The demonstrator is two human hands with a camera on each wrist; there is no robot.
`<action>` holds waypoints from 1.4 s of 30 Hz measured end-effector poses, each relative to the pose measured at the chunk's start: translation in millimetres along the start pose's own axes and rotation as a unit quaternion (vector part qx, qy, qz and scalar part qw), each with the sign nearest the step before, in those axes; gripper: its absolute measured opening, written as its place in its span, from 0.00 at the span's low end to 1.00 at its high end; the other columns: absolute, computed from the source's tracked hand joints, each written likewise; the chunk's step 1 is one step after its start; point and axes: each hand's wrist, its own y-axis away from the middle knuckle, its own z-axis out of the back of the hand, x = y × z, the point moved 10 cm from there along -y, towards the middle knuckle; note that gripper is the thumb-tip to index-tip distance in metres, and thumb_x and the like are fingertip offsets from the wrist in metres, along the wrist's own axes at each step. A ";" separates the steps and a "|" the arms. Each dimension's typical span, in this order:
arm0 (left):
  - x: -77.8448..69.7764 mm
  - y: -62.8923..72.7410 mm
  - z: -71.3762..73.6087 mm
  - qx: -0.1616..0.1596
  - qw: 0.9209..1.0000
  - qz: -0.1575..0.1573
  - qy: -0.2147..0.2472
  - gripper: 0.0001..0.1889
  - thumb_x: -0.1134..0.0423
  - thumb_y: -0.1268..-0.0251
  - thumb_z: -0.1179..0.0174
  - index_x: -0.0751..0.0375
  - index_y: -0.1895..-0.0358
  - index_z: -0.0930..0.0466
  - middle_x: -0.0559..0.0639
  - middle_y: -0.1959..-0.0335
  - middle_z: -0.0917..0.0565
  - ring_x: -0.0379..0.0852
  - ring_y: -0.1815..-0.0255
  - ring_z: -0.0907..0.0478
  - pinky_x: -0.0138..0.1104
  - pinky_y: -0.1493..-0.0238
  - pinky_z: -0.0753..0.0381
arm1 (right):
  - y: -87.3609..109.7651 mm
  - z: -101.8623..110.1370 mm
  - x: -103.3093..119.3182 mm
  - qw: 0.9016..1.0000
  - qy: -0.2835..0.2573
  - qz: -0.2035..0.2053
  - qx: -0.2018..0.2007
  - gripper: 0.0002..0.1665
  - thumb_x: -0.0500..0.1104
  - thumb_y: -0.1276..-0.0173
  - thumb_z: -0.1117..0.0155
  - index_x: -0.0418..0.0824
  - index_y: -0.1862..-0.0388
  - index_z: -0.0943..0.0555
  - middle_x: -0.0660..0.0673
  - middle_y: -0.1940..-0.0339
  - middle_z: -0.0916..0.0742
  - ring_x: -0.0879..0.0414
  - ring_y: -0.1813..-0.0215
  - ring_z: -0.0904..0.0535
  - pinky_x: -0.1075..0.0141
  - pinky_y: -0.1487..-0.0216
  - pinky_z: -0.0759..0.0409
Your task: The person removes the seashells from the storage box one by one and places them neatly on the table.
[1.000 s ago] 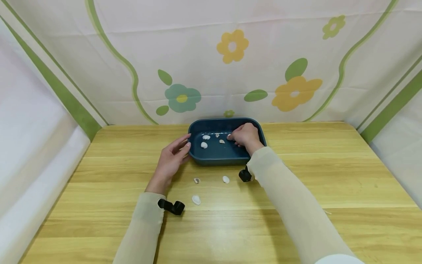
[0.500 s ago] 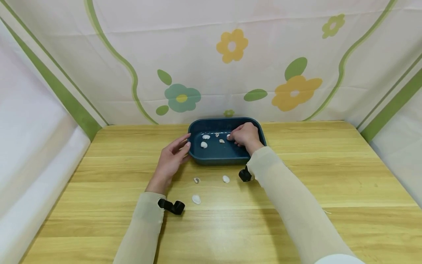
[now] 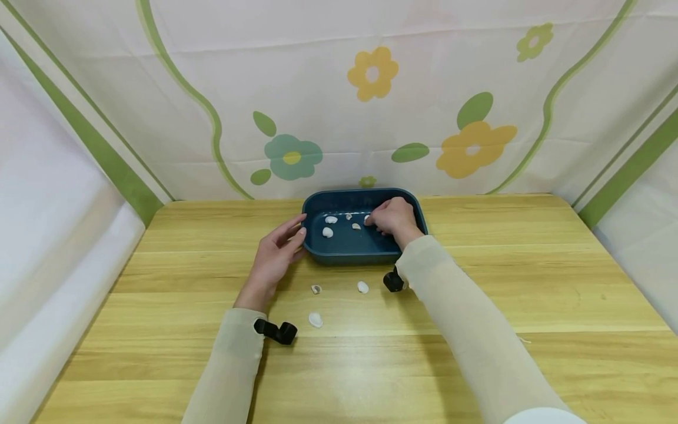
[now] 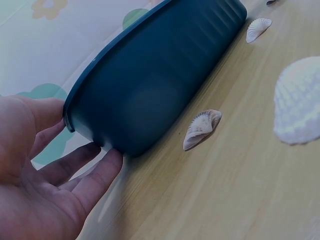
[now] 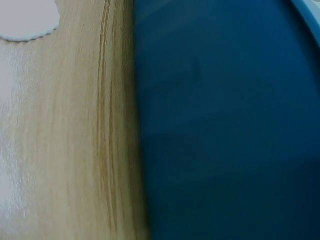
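Observation:
A dark blue rectangular tray (image 3: 344,259) stands at the back of the wooden table. My right hand (image 3: 393,218) reaches over its front rim and pinches a small white seashell (image 3: 367,218) low inside it; the fingers hide most of that shell. Two white seashells (image 3: 328,232) and two smaller brownish shell pieces (image 3: 356,226) lie on the tray's floor, left of the fingers. My left hand (image 3: 276,253) is at the tray's left end. In the left wrist view its extended fingers (image 4: 100,180) touch the outer wall, with the thumb at the rim. The right wrist view shows only the tray's outside wall (image 5: 225,125), not the hand.
In front of the tray, a ribbed brownish shell (image 4: 202,130), a white shell (image 3: 362,287) and a larger white shell (image 3: 315,320) lie on the table (image 3: 349,377). A flower-printed cloth (image 3: 328,88) hangs right behind the tray.

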 end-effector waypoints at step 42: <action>2.3 0.5 0.0 -0.002 1.000 0.003 -0.011 0.24 0.53 0.15 0.42 0.40 0.22 0.25 0.51 0.21 0.26 0.52 0.25 0.23 0.45 0.30 0.16 | 2.3 -0.9 2.4 1.000 -0.023 0.021 0.000 0.12 0.46 0.32 0.20 0.42 0.56 0.11 0.45 0.56 0.11 0.55 0.68 0.18 0.67 0.66 0.17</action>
